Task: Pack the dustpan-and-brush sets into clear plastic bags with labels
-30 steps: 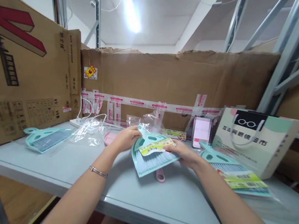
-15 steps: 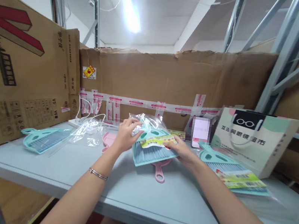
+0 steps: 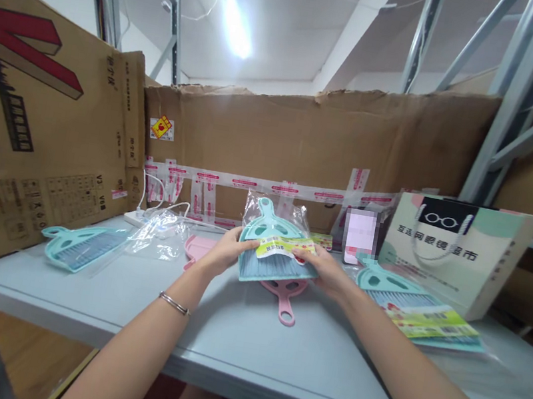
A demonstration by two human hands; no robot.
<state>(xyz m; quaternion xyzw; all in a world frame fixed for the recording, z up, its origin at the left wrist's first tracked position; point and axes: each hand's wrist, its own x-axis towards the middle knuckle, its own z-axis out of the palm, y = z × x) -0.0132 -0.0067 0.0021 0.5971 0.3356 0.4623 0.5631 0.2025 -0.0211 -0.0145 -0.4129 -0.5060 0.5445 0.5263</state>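
Observation:
Between my hands, above the table, is a teal dustpan and brush set [image 3: 275, 270] with a yellow-green card label [image 3: 279, 247] and clear plastic wrap around its top. My left hand [image 3: 231, 249] grips its left edge, thumb on the label. On the other side my right hand [image 3: 325, 269] pinches the right edge and the label's end. Below and partly behind the set lies a pink dustpan [image 3: 286, 307], its ringed handle toward me. Another pink piece [image 3: 196, 249] lies left, partly hidden by my left hand.
A teal dustpan with brush [image 3: 84, 248] lies at left, beside crumpled clear plastic [image 3: 159, 236] and a power strip [image 3: 135, 217]. At right are another labelled teal set [image 3: 418, 308], a phone [image 3: 360, 238] and a paper bag [image 3: 460, 257]. Cardboard [image 3: 276, 140] walls the back.
My left hand has come down from the top of the set to its left edge. The set now stands more level, its handle end pointing up. My right hand keeps its hold.

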